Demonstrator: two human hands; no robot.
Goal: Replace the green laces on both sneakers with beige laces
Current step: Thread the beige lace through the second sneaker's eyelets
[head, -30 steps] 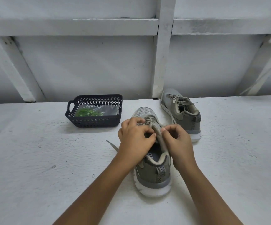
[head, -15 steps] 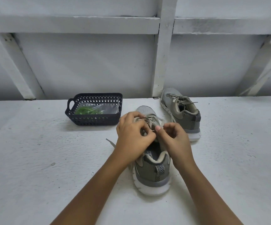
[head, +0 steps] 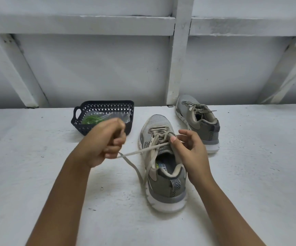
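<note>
Left hand (head: pixel 102 142) fists the beige lace (head: pixel 143 151) taut as right hand (head: pixel 191 151) pinches it against the near sneaker (head: pixel 165 190), apparently to snug the lacing.

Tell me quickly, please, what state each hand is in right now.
Left hand: closed, gripping the beige lace.
Right hand: thumb and forefinger pinch the same lace at the near sneaker's tongue.

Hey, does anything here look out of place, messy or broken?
Nothing looks spilled or damaged. Only the near sneaker looks unfinished: its beige lace is untied, with one strand held out sideways by the left hand and slack trailing onto the table.
</note>
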